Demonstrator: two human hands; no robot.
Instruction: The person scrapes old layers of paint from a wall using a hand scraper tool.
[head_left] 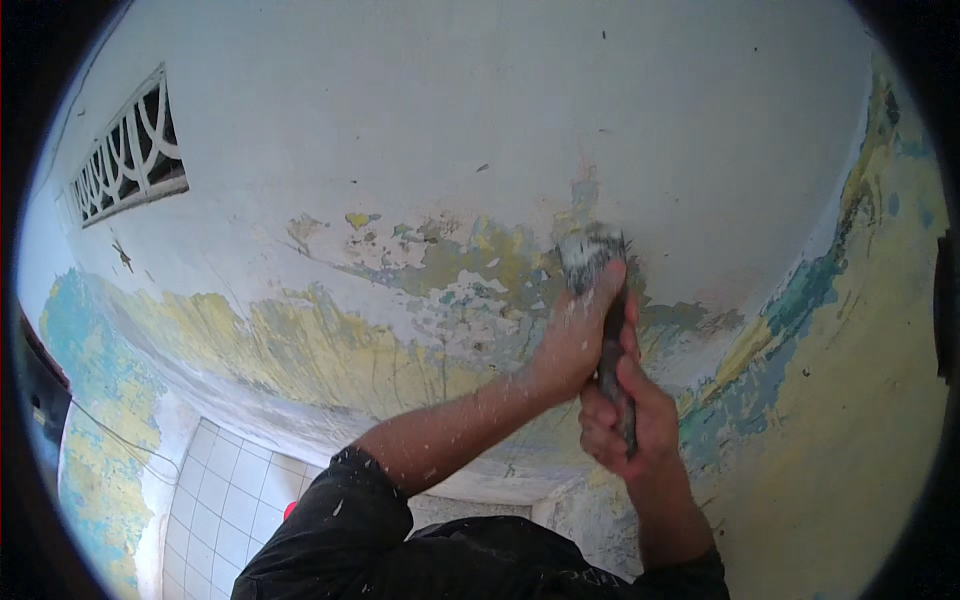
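Note:
A scraper with a wide blade, smeared white, is pressed flat against the peeling wall. Its long dark handle slants down toward me. My left hand is closed high on the tool, close behind the blade, with the thumb stretched along it. Lower down, my right hand wraps its fingers around the handle near the end. White flecks cover my left forearm. Around the blade the white coat is broken, showing yellow, green and grey layers. The blade's edge is partly lost in white dust and flakes.
A white vent grille is set in the wall at upper left. To the right, the adjoining wall is patchy yellow and blue. White floor tiles lie below left, with a small red thing beside my sleeve. A thin cable hangs at left.

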